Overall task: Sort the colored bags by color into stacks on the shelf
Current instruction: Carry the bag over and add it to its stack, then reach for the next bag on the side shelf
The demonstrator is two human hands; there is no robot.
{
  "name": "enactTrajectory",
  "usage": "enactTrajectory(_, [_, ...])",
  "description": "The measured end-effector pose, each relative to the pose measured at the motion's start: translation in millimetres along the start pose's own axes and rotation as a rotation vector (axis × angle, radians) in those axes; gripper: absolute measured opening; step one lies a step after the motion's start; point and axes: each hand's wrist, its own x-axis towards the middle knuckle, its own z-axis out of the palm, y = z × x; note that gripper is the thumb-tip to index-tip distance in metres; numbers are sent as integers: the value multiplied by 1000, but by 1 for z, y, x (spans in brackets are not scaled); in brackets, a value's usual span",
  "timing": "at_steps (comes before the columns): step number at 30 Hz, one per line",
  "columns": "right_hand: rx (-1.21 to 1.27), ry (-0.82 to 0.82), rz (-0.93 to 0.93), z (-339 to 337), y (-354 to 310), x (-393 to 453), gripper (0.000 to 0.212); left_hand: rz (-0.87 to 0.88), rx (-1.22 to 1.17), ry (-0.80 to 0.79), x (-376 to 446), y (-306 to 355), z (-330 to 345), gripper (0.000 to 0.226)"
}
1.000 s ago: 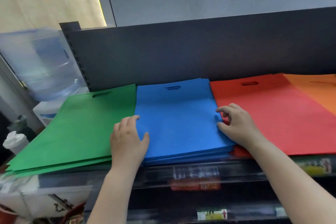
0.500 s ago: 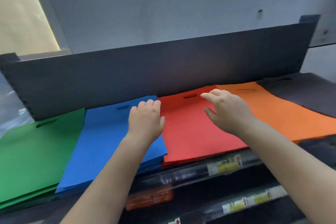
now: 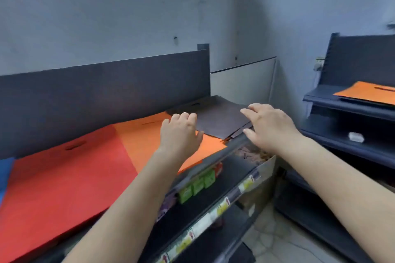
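Blue stack: cut off, far from both hands. Left hand over orange stack, fingers loosely curled, empty; right hand spread at dark stack corner; contact unclear.

left grip: bare, no glove | right grip: bare | forearms: sleeveless

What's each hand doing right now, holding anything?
Left hand: open, fingers loosely bent over the orange bags, gripping nothing.
Right hand: open, fingers spread at the black bags stack's right edge, holding nothing.
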Motion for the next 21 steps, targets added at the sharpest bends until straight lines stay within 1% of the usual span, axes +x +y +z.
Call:
enactTrajectory(7, [-98, -70, 231, 11, 125, -33, 59, 219, -132, 9, 66, 135, 25, 44])
enactTrajectory(12, [-140, -97, 388, 26, 203, -46, 59, 353, -209, 8, 110, 223, 46, 45])
enactTrajectory(15, [-155, -122, 462, 36, 249, -42, 60, 414, -245, -8, 142, 272, 61, 45])
enactTrajectory(21, [-169, -121, 586, 56, 337, -13, 60, 505, -331, -35, 221, 363, 89, 45])
